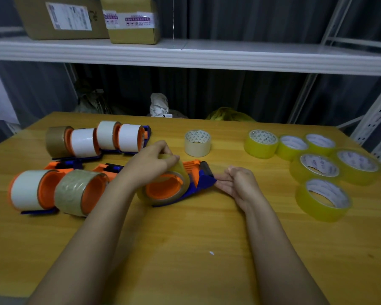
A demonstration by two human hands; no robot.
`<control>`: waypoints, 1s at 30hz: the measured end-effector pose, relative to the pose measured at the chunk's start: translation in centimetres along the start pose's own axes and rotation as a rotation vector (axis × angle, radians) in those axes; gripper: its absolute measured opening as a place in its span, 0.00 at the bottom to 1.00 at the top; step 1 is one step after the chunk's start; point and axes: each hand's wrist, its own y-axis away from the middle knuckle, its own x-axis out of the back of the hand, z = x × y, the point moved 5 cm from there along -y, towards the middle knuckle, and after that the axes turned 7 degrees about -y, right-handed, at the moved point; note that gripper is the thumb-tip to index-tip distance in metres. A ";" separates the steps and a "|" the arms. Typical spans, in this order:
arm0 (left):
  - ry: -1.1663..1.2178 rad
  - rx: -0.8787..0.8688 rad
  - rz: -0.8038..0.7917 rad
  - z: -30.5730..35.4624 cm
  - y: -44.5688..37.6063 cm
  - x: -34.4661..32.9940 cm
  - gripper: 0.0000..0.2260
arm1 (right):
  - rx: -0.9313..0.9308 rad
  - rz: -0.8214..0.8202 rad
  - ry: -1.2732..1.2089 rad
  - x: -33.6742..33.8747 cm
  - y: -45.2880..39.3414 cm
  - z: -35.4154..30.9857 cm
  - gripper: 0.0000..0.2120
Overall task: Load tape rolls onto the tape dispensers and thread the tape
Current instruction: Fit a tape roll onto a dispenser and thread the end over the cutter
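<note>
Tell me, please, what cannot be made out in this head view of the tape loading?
- Free tape end: hidden under the left hand on the yellow roll.
- Dispenser front edge: covered by the right hand.
- Printing inside the yellow rolls at right: too small.
- Box labels on the shelf: blurred, tops cut off by the frame edge.

Yellowish wooden table (196, 249) with visible grain. Along its left side, blue-and-orange plastic tape dispensers loaded with white, brown and clear rolls: a far row (97, 139) and a near pair (57, 192). At the middle, one more blue-and-orange dispenser (194, 179) on its side, carrying a clear yellowish roll (163, 188). Just beyond it, a lone cream tape roll (198, 143) lying flat. On the right, six yellow-tinted transparent tape rolls (312, 166) lying flat, closely clustered. Near the front edge, a small white scrap (211, 252).
</note>
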 end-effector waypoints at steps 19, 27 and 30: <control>0.397 -0.085 0.326 -2.8 -1.3 0.3 0.07 | 0.255 0.190 0.023 2.2 -0.7 -1.5 0.09; 0.552 -0.146 0.541 -4.2 -0.9 -1.0 0.07 | 0.607 0.254 0.105 0.6 0.4 -2.8 0.06; 0.491 -0.215 0.560 -3.7 -0.6 -1.3 0.09 | 0.631 0.174 0.102 -0.6 1.0 -3.1 0.05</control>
